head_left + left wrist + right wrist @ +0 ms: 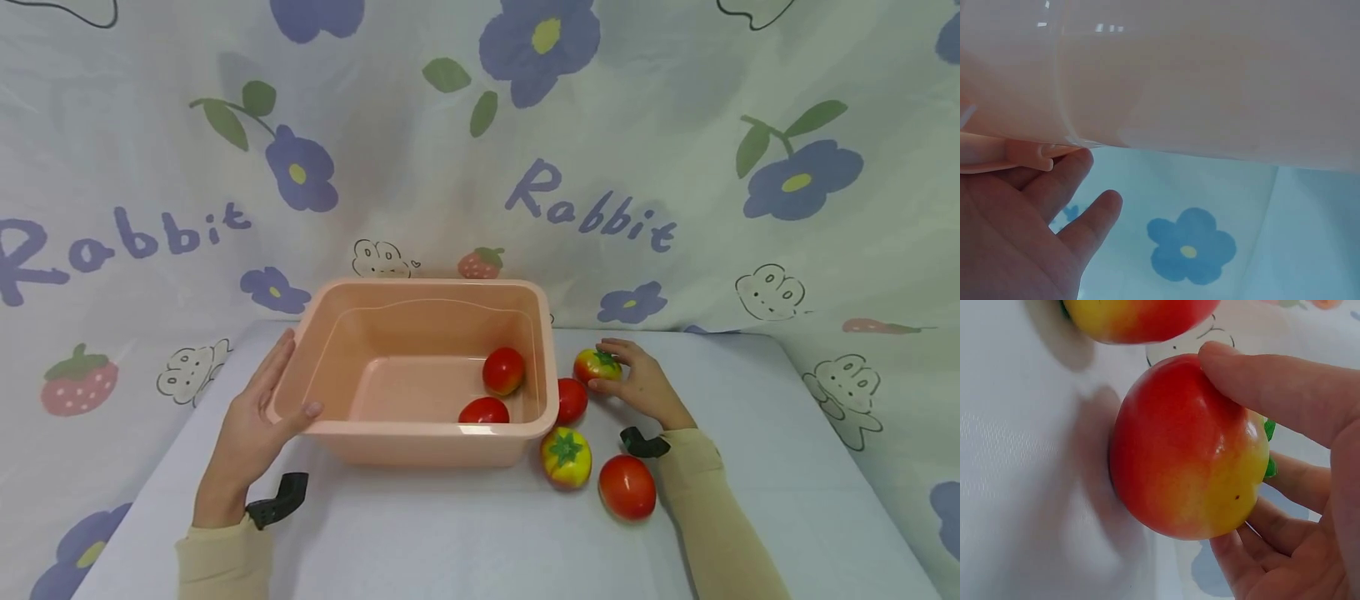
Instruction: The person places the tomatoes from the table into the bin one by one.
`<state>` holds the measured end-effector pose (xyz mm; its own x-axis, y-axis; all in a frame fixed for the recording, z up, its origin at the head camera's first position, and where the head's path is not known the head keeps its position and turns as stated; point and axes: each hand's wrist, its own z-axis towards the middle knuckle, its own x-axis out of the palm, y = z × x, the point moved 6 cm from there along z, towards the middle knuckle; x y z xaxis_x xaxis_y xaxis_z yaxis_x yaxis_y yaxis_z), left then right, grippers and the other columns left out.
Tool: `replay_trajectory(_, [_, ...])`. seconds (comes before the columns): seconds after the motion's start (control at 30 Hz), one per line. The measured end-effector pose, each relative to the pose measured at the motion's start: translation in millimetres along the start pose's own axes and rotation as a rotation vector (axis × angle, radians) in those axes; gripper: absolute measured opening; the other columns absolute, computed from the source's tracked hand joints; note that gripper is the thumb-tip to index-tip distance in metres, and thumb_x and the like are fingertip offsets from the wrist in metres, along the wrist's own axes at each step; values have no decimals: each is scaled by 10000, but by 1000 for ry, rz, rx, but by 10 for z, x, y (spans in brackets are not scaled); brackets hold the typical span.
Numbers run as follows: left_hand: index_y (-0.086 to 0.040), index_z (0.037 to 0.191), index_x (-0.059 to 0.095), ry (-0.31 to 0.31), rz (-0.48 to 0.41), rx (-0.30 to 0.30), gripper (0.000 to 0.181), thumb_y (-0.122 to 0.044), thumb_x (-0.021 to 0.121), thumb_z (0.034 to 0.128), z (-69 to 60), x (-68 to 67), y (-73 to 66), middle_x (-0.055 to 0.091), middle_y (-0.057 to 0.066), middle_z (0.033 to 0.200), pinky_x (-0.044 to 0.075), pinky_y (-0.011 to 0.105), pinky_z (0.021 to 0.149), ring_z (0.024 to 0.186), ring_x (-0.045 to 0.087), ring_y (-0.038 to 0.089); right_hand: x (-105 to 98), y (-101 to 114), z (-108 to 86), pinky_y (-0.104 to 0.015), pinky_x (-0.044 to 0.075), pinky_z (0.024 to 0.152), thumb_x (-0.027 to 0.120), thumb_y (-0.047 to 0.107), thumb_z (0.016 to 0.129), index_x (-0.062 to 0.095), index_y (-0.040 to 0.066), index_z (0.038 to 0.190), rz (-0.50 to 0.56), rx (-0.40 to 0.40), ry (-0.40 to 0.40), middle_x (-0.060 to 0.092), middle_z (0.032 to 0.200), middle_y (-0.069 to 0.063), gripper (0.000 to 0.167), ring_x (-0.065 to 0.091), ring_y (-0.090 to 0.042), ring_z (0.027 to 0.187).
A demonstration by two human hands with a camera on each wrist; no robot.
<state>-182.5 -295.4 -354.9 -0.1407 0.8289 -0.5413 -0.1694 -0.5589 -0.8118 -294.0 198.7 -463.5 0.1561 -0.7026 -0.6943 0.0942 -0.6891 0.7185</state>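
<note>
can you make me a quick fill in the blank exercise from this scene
1. The left hand holds the bin, in which ____ tomatoes show.
2. The right hand holds a tomato with a ____ leafy top.
3. Counting that one, ____ tomatoes are outside the bin.
4. In the head view, the bin is to the ____ of the held tomato.

Missing words: two; green; four; left

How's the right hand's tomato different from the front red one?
The held tomato is red and yellow; the front tomato looks all red. The held tomato shows green leaves; the front tomato shows none. The right hand grips the held tomato; nothing grips the front tomato. Both are roundish and outside the box.
</note>
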Motion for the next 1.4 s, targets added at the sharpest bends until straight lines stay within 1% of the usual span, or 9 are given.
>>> replay_trajectory(0.13, [-300, 1593, 277, -1, -4, 1, 869, -145, 752, 882, -4, -5, 4, 228, -111, 1653, 349, 42, 959, 1394, 345, -4, 10, -11, 2, -652, 369, 1068, 812, 336, 831, 543, 52, 1431, 9, 4, 13, 425, 1516, -208, 716, 398, -450, 1368])
replay_trajectory(0.33, [-292, 1594, 273, -1, -5, 2, 864, -149, 746, 886, -19, -11, 23, 223, -119, 1652, 331, 38, 972, 1394, 328, -22, 35, -44, -10, -606, 415, 1058, 807, 362, 842, 531, 57, 1423, 37, 6, 22, 489, 1454, -206, 712, 467, -403, 1296])
replay_trajectory(0.53, [-291, 1595, 271, 0, 0, -5, 859, -157, 744, 891, -30, -7, 26, 222, -128, 1650, 325, 38, 974, 1397, 318, -29, 26, -41, -18, -588, 430, 1053, 799, 359, 855, 532, 39, 1422, 30, 9, 9, 510, 1430, -218, 704, 495, -395, 1265])
replay_trajectory(0.63, [-292, 1596, 270, 2, 4, -8, 859, -160, 744, 892, -28, -7, 18, 221, -125, 1651, 327, 40, 974, 1409, 313, -16, 8, -29, -24, -590, 424, 1057, 798, 346, 857, 531, 44, 1427, 30, 12, -3, 509, 1433, -215, 698, 485, -393, 1275])
replay_trajectory(0.73, [-300, 1596, 265, 4, 9, -12, 859, -166, 742, 895, -24, -9, 9, 218, -126, 1652, 333, 44, 971, 1418, 316, 2, -25, -6, -32, -591, 419, 1061, 798, 325, 859, 532, 55, 1428, 37, -2, -25, 512, 1434, -202, 683, 480, -383, 1279])
replay_trajectory(0.9, [-300, 1595, 270, 2, 11, 0, 856, -168, 742, 893, -11, -12, 1, 224, -123, 1652, 313, 50, 991, 1419, 305, -12, -98, 75, -43, -592, 426, 1051, 802, 305, 860, 536, 55, 1421, 55, -62, -69, 528, 1425, -185, 669, 494, -364, 1267])
replay_trajectory(1.1, [-303, 1593, 273, -2, 10, 0, 852, -170, 741, 894, -12, -15, 2, 226, -125, 1650, 316, 46, 982, 1404, 311, -28, -178, 221, -86, -615, 414, 1054, 806, 322, 858, 528, 78, 1433, 70, -95, -92, 524, 1432, -168, 684, 483, -363, 1285])
replay_trajectory(1.23, [-300, 1595, 268, -1, 9, 0, 853, -176, 740, 895, -6, -12, -5, 222, -125, 1652, 318, 52, 990, 1422, 310, -1, -235, 335, -125, -614, 424, 1044, 808, 324, 858, 538, 88, 1424, 67, -129, -113, 532, 1425, -151, 670, 490, -348, 1277])
replay_trajectory(1.4, [-298, 1595, 273, -2, 4, -4, 855, -178, 746, 893, -5, -5, -6, 223, -118, 1653, 332, 52, 985, 1430, 317, 19, -319, 479, -177, -604, 449, 1023, 808, 296, 861, 559, 70, 1403, 46, -179, -154, 553, 1396, -160, 638, 521, -347, 1240])
